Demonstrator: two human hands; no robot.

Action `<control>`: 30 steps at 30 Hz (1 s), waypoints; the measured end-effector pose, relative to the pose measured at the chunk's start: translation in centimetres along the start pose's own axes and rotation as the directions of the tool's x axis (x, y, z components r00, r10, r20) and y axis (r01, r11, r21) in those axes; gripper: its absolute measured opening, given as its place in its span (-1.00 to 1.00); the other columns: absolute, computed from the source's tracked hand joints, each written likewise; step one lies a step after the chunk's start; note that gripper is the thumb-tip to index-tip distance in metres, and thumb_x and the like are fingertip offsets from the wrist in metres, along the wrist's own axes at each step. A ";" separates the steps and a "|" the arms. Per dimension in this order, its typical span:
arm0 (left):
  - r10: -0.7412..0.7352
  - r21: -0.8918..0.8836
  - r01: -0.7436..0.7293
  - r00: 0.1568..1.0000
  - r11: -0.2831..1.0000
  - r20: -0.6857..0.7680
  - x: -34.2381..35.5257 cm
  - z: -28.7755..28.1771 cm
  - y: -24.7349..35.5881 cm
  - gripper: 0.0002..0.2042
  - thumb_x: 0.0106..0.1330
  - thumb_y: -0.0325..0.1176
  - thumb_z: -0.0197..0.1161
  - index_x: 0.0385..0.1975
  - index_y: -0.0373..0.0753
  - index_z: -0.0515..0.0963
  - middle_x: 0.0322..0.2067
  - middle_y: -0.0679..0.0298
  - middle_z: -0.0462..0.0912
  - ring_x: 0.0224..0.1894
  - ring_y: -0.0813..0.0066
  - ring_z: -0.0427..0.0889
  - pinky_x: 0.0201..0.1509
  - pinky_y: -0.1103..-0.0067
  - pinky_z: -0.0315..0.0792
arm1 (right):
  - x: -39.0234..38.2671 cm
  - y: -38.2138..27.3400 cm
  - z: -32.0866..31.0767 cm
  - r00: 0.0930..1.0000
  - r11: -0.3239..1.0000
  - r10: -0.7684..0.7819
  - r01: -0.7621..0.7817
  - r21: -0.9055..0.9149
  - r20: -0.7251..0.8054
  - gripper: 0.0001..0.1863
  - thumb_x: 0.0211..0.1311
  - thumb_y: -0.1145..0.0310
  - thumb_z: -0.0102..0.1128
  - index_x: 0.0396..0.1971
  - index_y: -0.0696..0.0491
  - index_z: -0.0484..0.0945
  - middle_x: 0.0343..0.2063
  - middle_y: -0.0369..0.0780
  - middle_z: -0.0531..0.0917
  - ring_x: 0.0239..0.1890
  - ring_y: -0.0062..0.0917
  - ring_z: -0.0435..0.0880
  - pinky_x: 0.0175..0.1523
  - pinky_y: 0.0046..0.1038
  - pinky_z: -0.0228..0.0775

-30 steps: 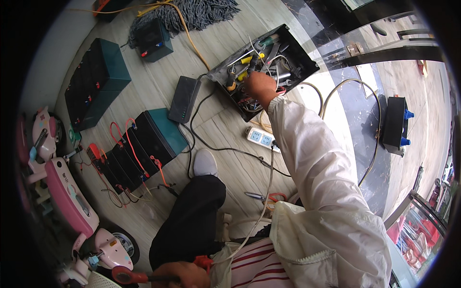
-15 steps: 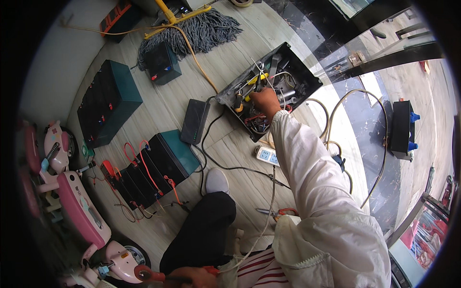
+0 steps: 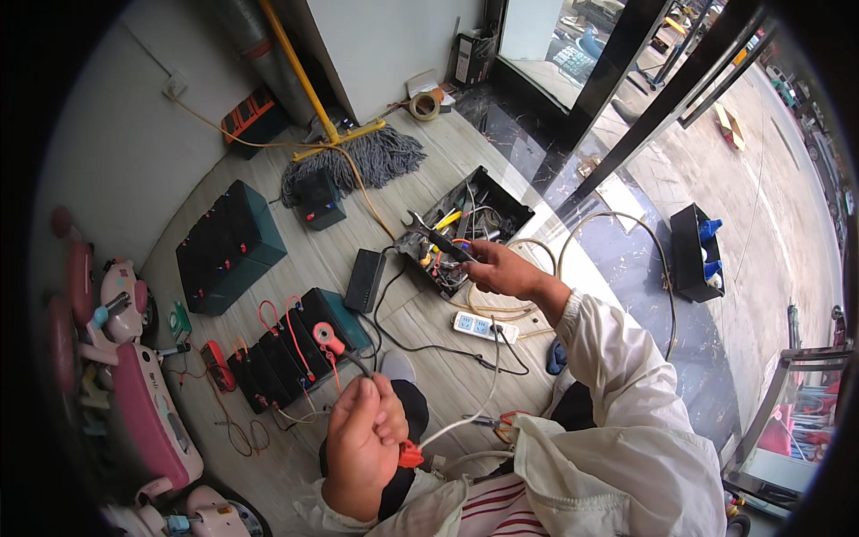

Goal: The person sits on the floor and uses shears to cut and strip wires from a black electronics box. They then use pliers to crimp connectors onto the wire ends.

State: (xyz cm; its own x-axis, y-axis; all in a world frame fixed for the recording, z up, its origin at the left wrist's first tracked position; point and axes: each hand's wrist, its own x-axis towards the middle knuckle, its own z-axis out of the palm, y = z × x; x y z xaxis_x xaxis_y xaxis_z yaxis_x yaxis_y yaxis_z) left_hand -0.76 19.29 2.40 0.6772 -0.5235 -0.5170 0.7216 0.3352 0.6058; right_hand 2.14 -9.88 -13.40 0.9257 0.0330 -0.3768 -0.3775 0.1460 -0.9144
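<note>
My left hand [image 3: 367,438] is closed low in the middle, its fingers pressed around a dark cable-like piece with a red ring-shaped end [image 3: 328,338] and a metal centre. At the heel of this hand shows a red piece [image 3: 410,454] from which a white cord [image 3: 465,418] runs toward the power strip [image 3: 483,328]. My right hand [image 3: 506,270] grips a wrench [image 3: 436,238] by its dark handle, the metal jaws pointing up and left. Below the wrench stands a black toolbox [image 3: 507,208] of mixed tools. Near my left hand is a row of wired batteries [image 3: 309,331].
More dark batteries [image 3: 237,246] stand at the left, beside a pink scooter-like vehicle [image 3: 148,403]. A black charger box [image 3: 364,280], a red meter [image 3: 217,365] and pliers or scissors [image 3: 503,425] lie on the floor. Looped hose [image 3: 617,215] runs right; a mop [image 3: 367,161] lies behind.
My right hand has come out of the toolbox with a wrench. My left hand has risen from the lower edge, bringing the red-ended piece into fuller view. The view has shifted.
</note>
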 end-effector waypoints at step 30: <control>0.263 0.712 -0.700 0.679 -0.047 0.685 1.1 4.1 -9.0 -0.81 0.12 -0.64 0.21 -0.25 -0.44 0.59 -0.35 0.12 0.66 -0.32 0.51 0.68 -0.24 0.68 0.52 | -28.5 -3.6 7.9 0.745 0.315 -0.638 0.024 -0.949 -0.193 -0.79 -0.11 0.27 0.32 -0.47 0.01 0.54 -0.50 -0.24 0.59 -0.33 -0.34 0.58 -0.21 -0.33 0.26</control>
State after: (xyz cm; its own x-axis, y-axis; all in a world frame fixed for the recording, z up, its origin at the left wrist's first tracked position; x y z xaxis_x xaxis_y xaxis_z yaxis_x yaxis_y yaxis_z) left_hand -7.04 12.49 -1.14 0.5513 -0.8040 0.2228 -0.6108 -0.2071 0.7642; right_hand -22.70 -3.57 1.83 0.9260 -0.2591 0.2745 -0.1198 -0.8914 -0.4371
